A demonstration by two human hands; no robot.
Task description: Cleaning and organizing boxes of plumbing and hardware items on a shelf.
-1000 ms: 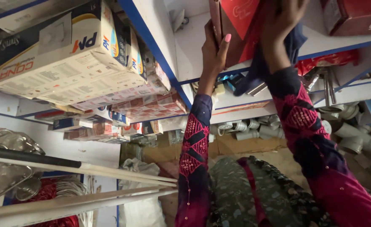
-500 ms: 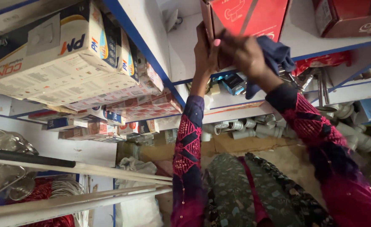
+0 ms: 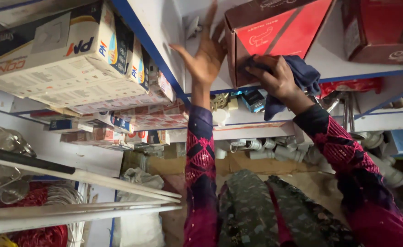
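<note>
Cardboard, stacked high, fills the far left: white and cream cartons (image 3: 50, 50) lean out over the edge of their shelf, with smaller flat packs (image 3: 119, 123) crammed beneath them. Below those, long white pipes (image 3: 82, 183) jut across the room beside a coil of red wire (image 3: 32, 215).

Moving right, the left hand (image 3: 206, 57) is spread wide open, fingers splayed, palm flat against the white shelf wall and just touching the left side of the red and brown box (image 3: 274, 36). It grips nothing; it only steadies. The box sits tilted on the blue-edged shelf (image 3: 375, 75), its lower front corner hanging past the lip.

Next comes the right hand (image 3: 279, 80), curled closed around a dark blue cloth (image 3: 302, 77) and pressed against the bottom front of the box.

My worry is that box. It is overhead, tipped, and held by an open palm and a fist busy with a cloth. A firm rub at that lower corner could drag it off the lip onto the person below. The cloth's loose tail hangs near small items (image 3: 251, 98) on the shelf underneath and might sweep one off.

Further right, white pipe fittings (image 3: 274, 148) lie heaped, and a second red box (image 3: 384, 32) rests higher up.
</note>
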